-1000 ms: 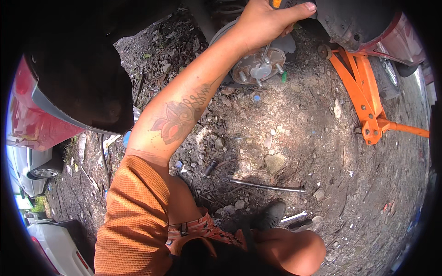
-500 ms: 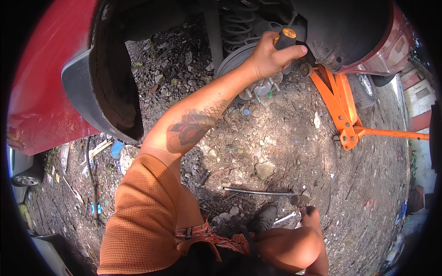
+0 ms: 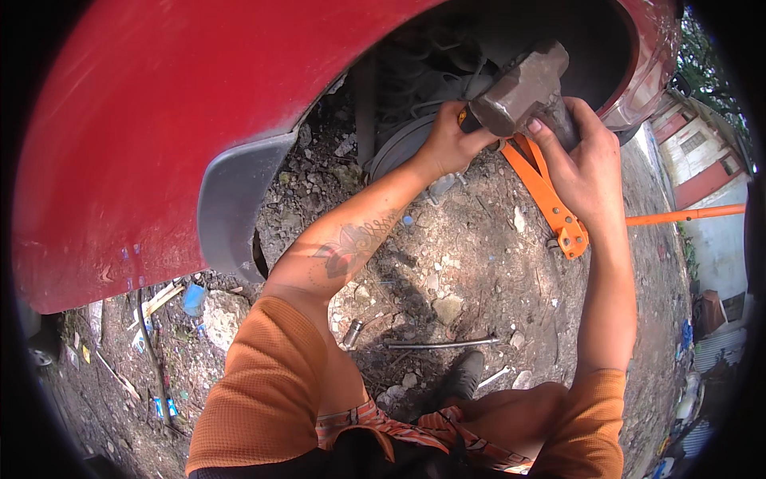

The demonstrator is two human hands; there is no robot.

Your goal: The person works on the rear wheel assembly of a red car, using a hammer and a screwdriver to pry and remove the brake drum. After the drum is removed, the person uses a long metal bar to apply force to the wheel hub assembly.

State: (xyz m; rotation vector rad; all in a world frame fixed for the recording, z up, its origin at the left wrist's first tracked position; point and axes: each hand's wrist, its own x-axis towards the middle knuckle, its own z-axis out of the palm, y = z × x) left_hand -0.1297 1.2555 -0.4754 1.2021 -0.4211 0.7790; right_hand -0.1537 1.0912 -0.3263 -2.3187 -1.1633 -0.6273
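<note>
A hammer (image 3: 519, 94) was gripped in the right hand (image 3: 589, 164), its head held just beside the left hand (image 3: 455, 145), in which a tool (image 3: 465, 120) with a black and yellow handle was clasped. Most of the tool was hidden. Both were held before the wheel well of a red car (image 3: 199, 120). Behind the right hand, an orange jack (image 3: 546, 199) was partly covered. On the ground (image 3: 495, 295), a steel bar (image 3: 443, 345) was seen.

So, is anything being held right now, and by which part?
The left grip holds a black-and-yellow tool by its handle. The right grip holds a hammer close to its blocky head; the exact hold is partly hidden.
</note>
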